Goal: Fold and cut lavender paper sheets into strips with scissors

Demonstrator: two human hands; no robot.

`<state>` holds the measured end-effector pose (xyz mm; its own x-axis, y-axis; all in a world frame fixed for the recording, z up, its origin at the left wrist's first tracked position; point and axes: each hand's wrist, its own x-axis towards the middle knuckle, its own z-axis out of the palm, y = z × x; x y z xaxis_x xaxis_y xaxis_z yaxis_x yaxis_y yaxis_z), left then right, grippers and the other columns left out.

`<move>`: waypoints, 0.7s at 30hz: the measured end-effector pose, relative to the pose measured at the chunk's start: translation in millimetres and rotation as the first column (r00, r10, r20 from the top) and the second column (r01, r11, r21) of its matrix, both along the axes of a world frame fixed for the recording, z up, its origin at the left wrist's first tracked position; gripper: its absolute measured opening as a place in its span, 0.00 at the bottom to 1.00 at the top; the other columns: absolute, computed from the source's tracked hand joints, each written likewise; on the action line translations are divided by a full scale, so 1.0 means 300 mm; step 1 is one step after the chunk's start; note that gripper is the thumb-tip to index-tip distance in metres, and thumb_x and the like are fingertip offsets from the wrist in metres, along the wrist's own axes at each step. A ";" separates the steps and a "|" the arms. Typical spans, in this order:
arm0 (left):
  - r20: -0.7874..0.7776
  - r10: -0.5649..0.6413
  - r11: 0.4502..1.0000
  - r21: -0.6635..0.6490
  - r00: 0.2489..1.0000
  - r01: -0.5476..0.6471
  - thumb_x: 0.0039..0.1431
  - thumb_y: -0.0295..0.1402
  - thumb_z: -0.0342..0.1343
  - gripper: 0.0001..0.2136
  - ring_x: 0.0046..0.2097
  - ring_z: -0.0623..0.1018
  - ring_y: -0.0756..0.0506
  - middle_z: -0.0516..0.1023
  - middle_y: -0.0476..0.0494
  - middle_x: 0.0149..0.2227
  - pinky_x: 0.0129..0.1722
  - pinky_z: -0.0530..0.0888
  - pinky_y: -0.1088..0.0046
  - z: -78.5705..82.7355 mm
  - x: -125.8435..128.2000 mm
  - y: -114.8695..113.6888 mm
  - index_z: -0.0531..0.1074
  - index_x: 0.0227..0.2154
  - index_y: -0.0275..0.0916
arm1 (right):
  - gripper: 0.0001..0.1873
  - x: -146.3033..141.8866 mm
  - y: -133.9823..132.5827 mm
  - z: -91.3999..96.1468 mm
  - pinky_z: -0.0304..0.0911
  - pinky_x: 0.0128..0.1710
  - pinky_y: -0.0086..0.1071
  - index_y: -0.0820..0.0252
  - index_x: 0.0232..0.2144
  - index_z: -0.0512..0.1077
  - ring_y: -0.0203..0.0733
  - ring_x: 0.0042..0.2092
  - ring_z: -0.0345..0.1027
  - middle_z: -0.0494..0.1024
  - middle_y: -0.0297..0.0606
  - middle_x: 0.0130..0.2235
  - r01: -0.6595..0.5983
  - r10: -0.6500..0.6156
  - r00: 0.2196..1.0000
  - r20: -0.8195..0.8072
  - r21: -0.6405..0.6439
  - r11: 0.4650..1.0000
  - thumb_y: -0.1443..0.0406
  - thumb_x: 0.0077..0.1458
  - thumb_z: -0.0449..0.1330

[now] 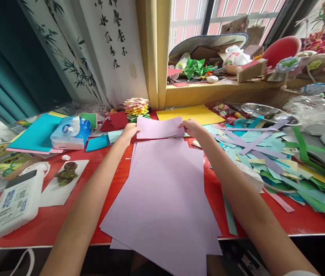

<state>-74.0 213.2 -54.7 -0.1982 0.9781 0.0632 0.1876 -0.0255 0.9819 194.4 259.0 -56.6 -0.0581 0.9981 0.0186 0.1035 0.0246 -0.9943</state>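
Note:
Both arms reach across the red table. My left hand [130,132] pinches the left end of a small lilac paper sheet [160,127]. At its right end, my right hand [192,127] grips the same sheet between thumb and fingers. The sheet is held slightly bowed, just past the far edge of a stack of larger lilac paper [162,191]. That stack lies fanned unevenly and overhangs the near table edge. Behind the held sheet are a tall pile of folded paper pieces [136,107] and a yellow sheet [191,114].
Cut paper strips [266,153] heap up on the right, near a metal bowl [268,111]. To the left are a tissue pack [70,132], blue paper [36,132], a white box-shaped device [14,205] and a dark green item [67,175] on white paper. Clutter fills the windowsill [202,90].

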 end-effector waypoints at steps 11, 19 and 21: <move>0.091 -0.070 0.954 0.297 0.993 0.040 0.37 0.26 0.51 0.13 0.39 0.73 0.47 0.76 0.47 0.33 0.41 0.68 0.72 0.003 -0.024 -0.016 0.70 0.31 0.36 | 0.14 -0.044 -0.033 0.031 0.60 0.38 0.32 0.63 0.33 0.71 0.40 0.35 0.65 0.74 0.36 0.30 -0.152 0.180 0.974 -0.141 0.186 0.971 0.71 0.38 0.55; 0.101 -0.045 0.961 0.276 0.994 0.015 0.35 0.25 0.52 0.13 0.40 0.73 0.44 0.75 0.46 0.33 0.42 0.69 0.68 -0.056 -0.036 0.002 0.68 0.30 0.36 | 0.20 -0.081 -0.028 -0.005 0.59 0.42 0.37 0.61 0.35 0.71 0.43 0.39 0.65 0.75 0.36 0.33 -0.189 0.208 0.973 -0.103 0.163 0.968 0.70 0.35 0.54; 0.102 -0.040 0.960 0.281 0.994 0.010 0.35 0.26 0.52 0.14 0.42 0.73 0.44 0.75 0.47 0.35 0.44 0.68 0.67 -0.061 -0.040 0.006 0.68 0.31 0.36 | 0.21 -0.084 -0.029 -0.005 0.59 0.43 0.37 0.60 0.36 0.70 0.43 0.40 0.64 0.75 0.36 0.34 -0.187 0.204 0.974 -0.094 0.161 0.969 0.70 0.35 0.53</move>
